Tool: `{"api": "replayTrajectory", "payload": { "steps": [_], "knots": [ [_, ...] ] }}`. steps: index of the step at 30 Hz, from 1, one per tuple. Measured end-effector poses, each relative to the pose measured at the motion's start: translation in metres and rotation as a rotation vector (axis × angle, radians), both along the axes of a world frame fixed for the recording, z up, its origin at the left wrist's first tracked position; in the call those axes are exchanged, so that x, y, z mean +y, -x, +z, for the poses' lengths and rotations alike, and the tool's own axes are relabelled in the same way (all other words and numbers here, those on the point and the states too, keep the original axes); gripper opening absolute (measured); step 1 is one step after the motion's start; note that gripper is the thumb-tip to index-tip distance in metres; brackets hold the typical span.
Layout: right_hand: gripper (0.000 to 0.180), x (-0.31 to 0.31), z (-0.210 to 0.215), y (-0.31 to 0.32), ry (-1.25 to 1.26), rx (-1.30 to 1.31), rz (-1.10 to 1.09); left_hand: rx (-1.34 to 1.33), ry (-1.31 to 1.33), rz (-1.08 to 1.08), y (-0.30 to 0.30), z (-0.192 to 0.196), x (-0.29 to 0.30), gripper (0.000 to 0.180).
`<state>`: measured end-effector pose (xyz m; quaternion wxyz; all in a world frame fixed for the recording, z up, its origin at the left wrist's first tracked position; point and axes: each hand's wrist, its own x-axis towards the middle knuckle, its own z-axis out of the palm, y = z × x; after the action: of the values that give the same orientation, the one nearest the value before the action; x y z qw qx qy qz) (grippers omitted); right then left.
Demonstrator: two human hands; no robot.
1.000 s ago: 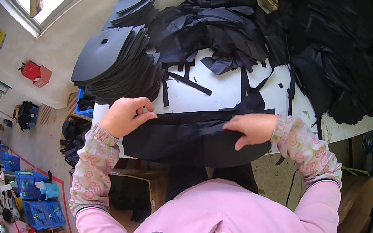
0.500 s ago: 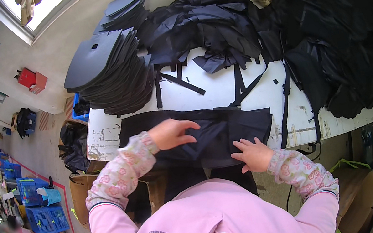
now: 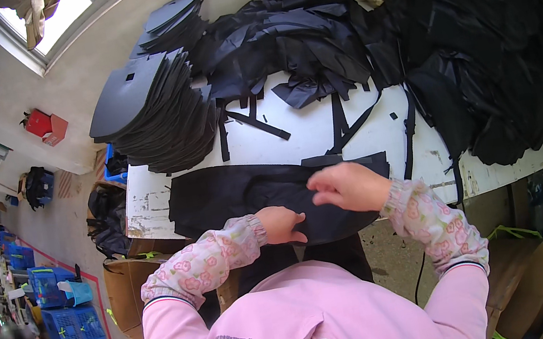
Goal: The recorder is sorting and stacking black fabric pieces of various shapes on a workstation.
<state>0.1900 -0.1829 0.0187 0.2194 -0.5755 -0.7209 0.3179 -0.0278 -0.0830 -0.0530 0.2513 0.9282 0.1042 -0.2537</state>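
Both hands (image 3: pixel 281 225) (image 3: pixel 351 186) partly hide the black fabric (image 3: pixel 219 193).

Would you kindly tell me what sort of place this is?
Probably a textile workshop: stacked grey panels and heaped black fabric lie on a white worktable, and blue crates stand at left.

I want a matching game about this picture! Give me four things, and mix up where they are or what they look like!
Things:
1. black cloth piece
2. stack of grey sheets
3. red box
4. sleeve covers

Clues:
A. on the wall
B. patterned with pink flowers
C. at the near edge of the white table, by the right hand
D. piled on the table's left side

Right pairs: 1-C, 2-D, 3-A, 4-B
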Motion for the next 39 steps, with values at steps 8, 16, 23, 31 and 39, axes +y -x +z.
{"api": "replayTrajectory", "payload": {
  "steps": [8,16,23,31,39],
  "knots": [
    [0.029,0.086,-0.124,0.044,0.275,1.177,-0.546,-0.109,0.139,0.109,-0.005,0.006,0.01,0.053],
    [0.024,0.07,-0.102,0.053,0.097,1.08,-0.338,-0.662,0.247,0.66,0.027,0.047,0.086,0.039],
    [0.02,0.077,-0.085,0.069,0.165,1.08,-0.132,-0.6,0.296,0.652,0.008,0.063,0.071,0.034],
    [0.012,0.062,-0.101,0.046,0.231,1.092,-0.214,-0.808,-0.99,0.697,0.112,0.162,0.217,0.07],
    [0.011,0.054,-0.097,0.044,0.242,1.099,-0.284,-0.616,-0.409,0.641,0.143,0.191,0.25,0.071]
  ]
}}
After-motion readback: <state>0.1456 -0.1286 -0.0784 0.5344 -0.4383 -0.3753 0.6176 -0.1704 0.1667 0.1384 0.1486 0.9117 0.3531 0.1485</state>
